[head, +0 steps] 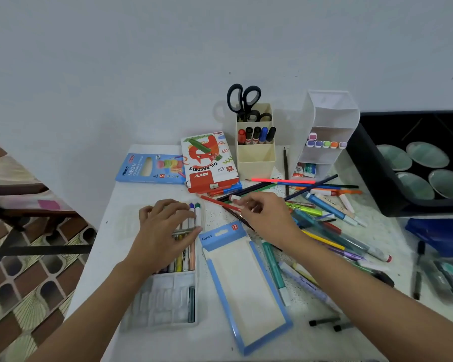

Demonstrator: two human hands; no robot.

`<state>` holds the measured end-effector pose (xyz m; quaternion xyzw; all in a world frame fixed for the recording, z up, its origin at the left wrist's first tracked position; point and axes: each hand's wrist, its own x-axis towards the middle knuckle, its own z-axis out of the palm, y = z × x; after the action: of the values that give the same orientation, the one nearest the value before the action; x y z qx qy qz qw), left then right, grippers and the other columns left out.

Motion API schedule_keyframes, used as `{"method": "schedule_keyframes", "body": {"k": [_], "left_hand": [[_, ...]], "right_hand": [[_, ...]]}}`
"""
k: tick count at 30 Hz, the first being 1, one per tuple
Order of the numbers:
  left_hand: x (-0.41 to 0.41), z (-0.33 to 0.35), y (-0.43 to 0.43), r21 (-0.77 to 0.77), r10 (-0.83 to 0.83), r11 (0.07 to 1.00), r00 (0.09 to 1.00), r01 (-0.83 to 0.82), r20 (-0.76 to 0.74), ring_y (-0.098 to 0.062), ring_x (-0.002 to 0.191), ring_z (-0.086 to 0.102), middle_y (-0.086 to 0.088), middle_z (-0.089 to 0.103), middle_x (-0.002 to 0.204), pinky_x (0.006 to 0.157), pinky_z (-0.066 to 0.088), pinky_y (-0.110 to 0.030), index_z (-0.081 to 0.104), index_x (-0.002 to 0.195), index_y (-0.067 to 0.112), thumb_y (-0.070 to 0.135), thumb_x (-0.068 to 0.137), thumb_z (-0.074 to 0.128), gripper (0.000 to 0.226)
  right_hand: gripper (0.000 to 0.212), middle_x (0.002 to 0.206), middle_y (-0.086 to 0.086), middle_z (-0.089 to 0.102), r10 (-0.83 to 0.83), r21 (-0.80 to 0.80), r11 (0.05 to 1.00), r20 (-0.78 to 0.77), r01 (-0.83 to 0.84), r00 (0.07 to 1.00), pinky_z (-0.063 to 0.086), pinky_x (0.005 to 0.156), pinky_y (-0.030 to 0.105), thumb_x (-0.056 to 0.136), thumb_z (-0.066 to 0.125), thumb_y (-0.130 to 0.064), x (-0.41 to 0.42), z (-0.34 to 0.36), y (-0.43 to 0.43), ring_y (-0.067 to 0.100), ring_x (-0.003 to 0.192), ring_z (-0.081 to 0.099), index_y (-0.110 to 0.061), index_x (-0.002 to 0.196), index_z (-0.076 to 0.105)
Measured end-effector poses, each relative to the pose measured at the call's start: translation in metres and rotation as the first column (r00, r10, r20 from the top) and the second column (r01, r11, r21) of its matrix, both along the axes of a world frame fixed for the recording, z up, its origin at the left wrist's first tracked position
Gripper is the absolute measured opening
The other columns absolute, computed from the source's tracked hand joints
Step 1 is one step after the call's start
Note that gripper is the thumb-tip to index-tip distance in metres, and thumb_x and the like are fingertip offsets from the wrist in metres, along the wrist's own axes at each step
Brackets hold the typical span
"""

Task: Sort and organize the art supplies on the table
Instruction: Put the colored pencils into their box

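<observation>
The right hand (267, 218) pinches a small white piece (235, 198) between thumb and fingertips, held just above the loose pile of pencils and pens (324, 205) on the table (131, 194). The left hand (165, 226) lies flat, its fingers nearly straight, on the row of markers (198, 214) in the clear tray (165, 304). That tray sits to the left of the pinched piece, its long axis running away from the person, so the piece would probably need turning to lie along the markers. The right hand is the one carrying it.
</observation>
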<state>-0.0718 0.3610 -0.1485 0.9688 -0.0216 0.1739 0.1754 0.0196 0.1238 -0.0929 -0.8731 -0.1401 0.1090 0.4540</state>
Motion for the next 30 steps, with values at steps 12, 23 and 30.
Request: {"method": "schedule_keyframes", "body": {"k": [12, 23, 30], "left_hand": [[-0.010, 0.025, -0.039, 0.061, -0.273, 0.954, 0.937, 0.292, -0.217, -0.007, 0.110, 0.054, 0.021, 0.063, 0.111, 0.089, 0.022, -0.038, 0.070, 0.113, 0.041, 0.058, 0.088, 0.055, 0.034], [0.006, 0.017, -0.063, 0.121, -0.074, 0.988, 0.983, 0.095, -0.168, -0.008, 0.110, 0.055, 0.018, 0.060, 0.114, 0.102, 0.022, -0.048, 0.059, 0.115, 0.043, 0.039, 0.104, 0.042, 0.020], [0.014, 0.021, -0.054, 0.118, -0.129, 0.982, 0.978, 0.149, -0.164, -0.016, 0.107, 0.059, 0.012, 0.068, 0.109, 0.100, 0.017, -0.046, 0.067, 0.114, 0.031, 0.030, 0.103, 0.044, 0.026]], "right_hand": [[0.020, 0.084, 0.000, 0.069, 0.176, -0.199, 0.959, -0.145, -0.203, 0.974, 0.049, 0.059, 0.022, 0.087, 0.065, -0.004, -0.014, 0.027, -0.038, 0.012, 0.070, 0.064, -0.017, 0.102, 0.070], [0.025, 0.087, -0.003, 0.069, 0.346, -0.056, 0.926, -0.265, -0.373, 0.900, 0.054, 0.058, 0.028, 0.091, 0.066, -0.014, -0.059, 0.010, -0.062, 0.007, 0.063, 0.069, -0.027, 0.109, 0.055], [0.012, 0.086, 0.010, 0.070, 0.304, -0.163, 0.926, -0.207, -0.339, 0.930, 0.060, 0.065, 0.041, 0.090, 0.068, -0.018, -0.058, 0.007, -0.042, 0.019, 0.065, 0.069, -0.007, 0.092, 0.064]]}}
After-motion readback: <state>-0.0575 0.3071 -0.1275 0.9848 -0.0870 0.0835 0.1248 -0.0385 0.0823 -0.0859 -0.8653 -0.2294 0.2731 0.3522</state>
